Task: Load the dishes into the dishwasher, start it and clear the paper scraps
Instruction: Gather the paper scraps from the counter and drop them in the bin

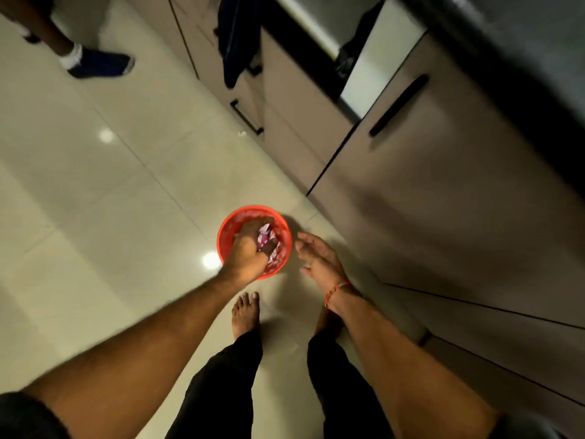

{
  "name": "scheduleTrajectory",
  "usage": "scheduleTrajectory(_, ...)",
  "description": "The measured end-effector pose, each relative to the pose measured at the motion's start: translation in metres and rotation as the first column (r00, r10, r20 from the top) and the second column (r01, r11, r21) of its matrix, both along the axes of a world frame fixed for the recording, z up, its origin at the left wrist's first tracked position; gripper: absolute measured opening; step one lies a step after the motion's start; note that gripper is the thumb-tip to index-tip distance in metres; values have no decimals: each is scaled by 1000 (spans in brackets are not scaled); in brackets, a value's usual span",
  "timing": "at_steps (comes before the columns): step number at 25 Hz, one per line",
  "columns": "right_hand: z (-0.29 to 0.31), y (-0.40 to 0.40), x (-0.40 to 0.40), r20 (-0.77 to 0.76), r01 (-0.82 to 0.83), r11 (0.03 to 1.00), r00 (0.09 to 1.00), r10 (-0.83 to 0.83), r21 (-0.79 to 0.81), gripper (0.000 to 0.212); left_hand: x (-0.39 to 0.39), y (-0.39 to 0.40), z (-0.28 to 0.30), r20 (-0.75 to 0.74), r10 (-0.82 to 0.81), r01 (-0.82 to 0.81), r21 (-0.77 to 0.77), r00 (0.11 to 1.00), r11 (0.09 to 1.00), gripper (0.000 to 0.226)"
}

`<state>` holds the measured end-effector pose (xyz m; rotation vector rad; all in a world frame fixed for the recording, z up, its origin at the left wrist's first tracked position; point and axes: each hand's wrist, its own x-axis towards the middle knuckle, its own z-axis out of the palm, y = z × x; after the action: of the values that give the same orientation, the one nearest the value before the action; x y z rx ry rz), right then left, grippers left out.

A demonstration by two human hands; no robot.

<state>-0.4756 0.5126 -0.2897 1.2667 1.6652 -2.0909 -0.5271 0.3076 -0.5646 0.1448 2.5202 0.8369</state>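
Left hand [248, 250]: inside red bin [225, 232] on the floor, gripping pink paper scraps [265, 237];
Right hand [316, 256]: beside bin, fingers spread, empty

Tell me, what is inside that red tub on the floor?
The red tub holds crumpled pink and white paper scraps. The left hand reaches in, its fingers curled round some, and it covers the rest of the tub's inside.
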Motion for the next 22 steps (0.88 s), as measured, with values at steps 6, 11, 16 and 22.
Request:
scheduleTrajectory(6, 162, 41, 49, -59, -11, 975, 998, 25, 224, 14, -26, 119, 412, -180, -310, 359, 462, 933, 811, 19)
scheduleTrajectory(11, 268, 78, 98, -164, 120, 920, 985, -62, 372, 20, 1, 177, 509, -303, -479, 564, 528, 824, 635, 15)
scheduleTrajectory(16, 339, 118, 152, -311, 348, 775, 928, -205, 527, 19, 42, 242, 577, -417, -598, 710, 569, 684, 415, 17)
scheduleTrajectory(22, 385, 183, 225, -456, 663, 508, 747, -484, 550, 18, 86, 331, 637, -431, -756, 805, 556, 492, 207, 32)
